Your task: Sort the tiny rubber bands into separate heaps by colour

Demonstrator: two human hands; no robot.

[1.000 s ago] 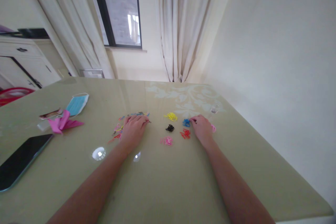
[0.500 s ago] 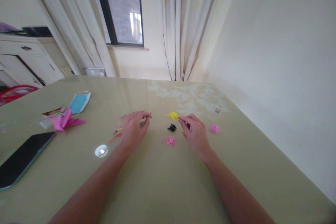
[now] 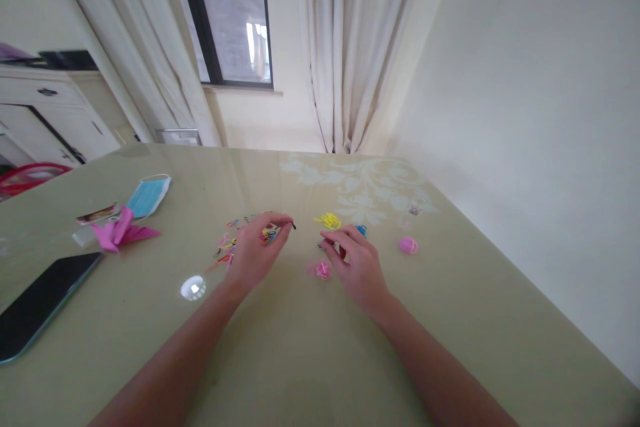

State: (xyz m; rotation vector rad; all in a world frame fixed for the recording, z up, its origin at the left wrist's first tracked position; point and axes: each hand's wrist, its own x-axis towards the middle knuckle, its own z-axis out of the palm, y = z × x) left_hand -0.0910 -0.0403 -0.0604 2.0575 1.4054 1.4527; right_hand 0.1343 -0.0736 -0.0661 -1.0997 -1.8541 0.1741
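My left hand is closed in a pinch, with a small black rubber band at its fingertips. Beneath that hand lies a mixed heap of coloured rubber bands, partly covered by it. My right hand is curled low over the black rubber bands, its thumb and forefinger close together; whatever is between them cannot be made out. Just beyond it is a yellow pile of bands. Blue bands show behind its knuckles, and pink bands lie nearer to me.
At right sit a pink round object and a small clear container. To the left are a clear dome-shaped piece, a black phone, a pink folded-paper figure and a blue face mask.
My right hand has moved left and nearer, from the yellow pile to the black one, uncovering the blue bands. My left hand has shifted slightly right, and the black band shows at its fingertips.
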